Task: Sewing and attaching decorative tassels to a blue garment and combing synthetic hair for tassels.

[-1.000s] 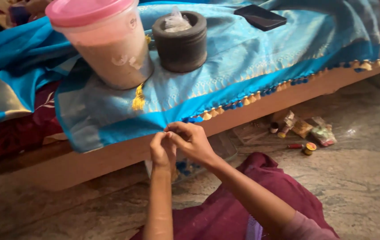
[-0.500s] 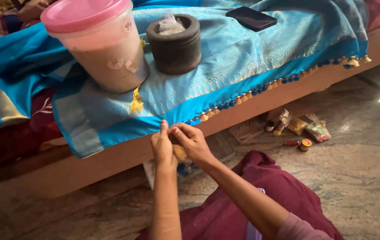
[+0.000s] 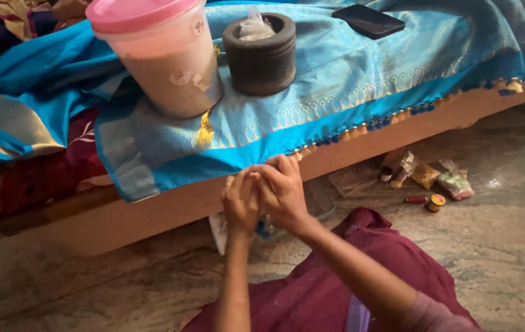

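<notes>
We have both hands, left point(image 3: 241, 200) and right point(image 3: 282, 189), pinched together on the hem of the blue cloth point(image 3: 348, 86) hanging over the wooden edge point(image 3: 152, 209); it looks soft, light and slippery, best gripped at its border.

1. Floor point(image 3: 508, 246): polished grey stone, mottled, with a bright glint of light at the right edge.
2. Low wooden platform point(image 3: 152, 212): pale brown edge running diagonally across the view, raised just above the floor.
3. Bedding point(image 3: 35, 178): dark red patterned cloth heaped at the left on the platform.
4. Light: soft, even, daylight-like; shadow beneath the platform edge.
</notes>
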